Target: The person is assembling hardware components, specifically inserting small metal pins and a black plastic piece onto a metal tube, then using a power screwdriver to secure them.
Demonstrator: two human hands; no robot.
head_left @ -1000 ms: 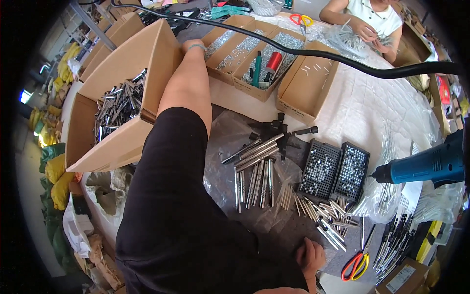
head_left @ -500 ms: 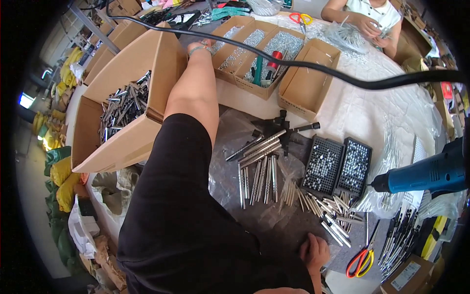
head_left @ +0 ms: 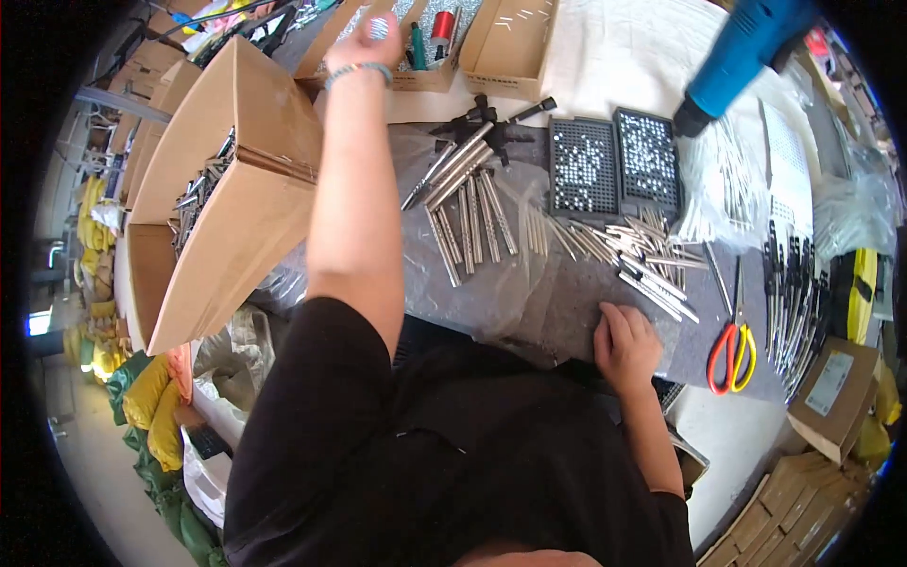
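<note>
My left hand (head_left: 364, 45) reaches far forward over the cardboard trays of small metal parts. Its fingers curl around small silvery metal pieces (head_left: 379, 28). A tray (head_left: 425, 83) beside it holds a green-handled tool (head_left: 418, 47) and a red cylindrical object (head_left: 441, 28). At the table's near edge, my right hand (head_left: 629, 348) rests with loosely bent fingers and nothing visible in them. Just beyond it lie loose silvery metal tubes (head_left: 652, 269). Two black perforated trays (head_left: 583, 170) filled with small shiny parts stand farther back.
At left stands a large open carton (head_left: 236, 227) of metal parts. A blue power drill (head_left: 742, 61) hangs at the upper right. Scissors (head_left: 726, 359) with red and yellow handles, black-tipped rods (head_left: 792, 302) and a small box (head_left: 836, 397) lie at right. Another cardboard tray (head_left: 505, 83) holds a few pieces.
My view has tilted down toward my body, so the table appears higher. My left hand has lifted from the leftmost tray and shows small metal pieces. My right hand still rests by the table edge.
</note>
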